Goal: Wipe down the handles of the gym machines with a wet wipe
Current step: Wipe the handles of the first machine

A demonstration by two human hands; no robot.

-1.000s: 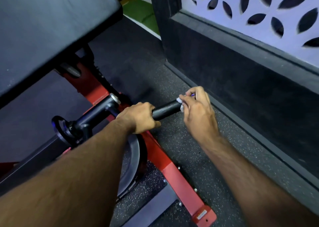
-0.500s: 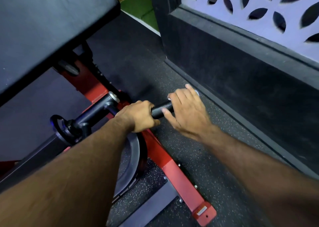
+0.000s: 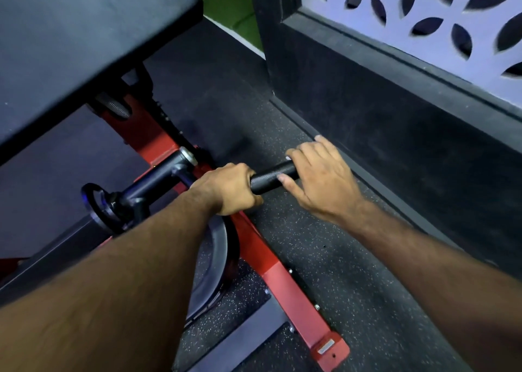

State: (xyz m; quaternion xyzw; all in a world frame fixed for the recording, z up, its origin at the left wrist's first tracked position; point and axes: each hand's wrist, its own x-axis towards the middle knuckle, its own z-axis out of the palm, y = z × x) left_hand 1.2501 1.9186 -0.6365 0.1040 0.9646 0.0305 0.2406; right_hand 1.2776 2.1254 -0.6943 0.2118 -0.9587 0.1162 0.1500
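Black knurled handle [image 3: 267, 178] at mid-scene, sticking out rightward and slightly far from a dark bar on the red machine frame [image 3: 271, 270], hanging above the speckled rubber floor [image 3: 324, 272]. Gripped at its left, inner part by the left hand [image 3: 228, 189], fingers curled fully round it, knuckles up. Covered at its right, outer end by the right hand [image 3: 322, 179]: palm down over the tip, fingers [image 3: 308, 152] arched over the far side, thumb [image 3: 288, 183] pressed against the near side of the grip. Short bare stretch of handle showing between the two hands. Small pale speck at the far edge of the handle beside the right fingers; wet wipe otherwise hidden, cannot tell how it sits under the palm.

Just left of the handle, a metal collar [image 3: 188, 156] where the bar meets the frame. Nearer and lower, a dark weight plate [image 3: 217, 255] leaning beside the red beam, partly behind the left forearm. At far left, a large black padded seat [image 3: 84, 41] tilted overhead. Along the right, a dark low wall [image 3: 395, 111] topped with a pale screen with leaf-shaped cutouts [image 3: 423, 4]. Green mat [image 3: 228, 10] in the far background.
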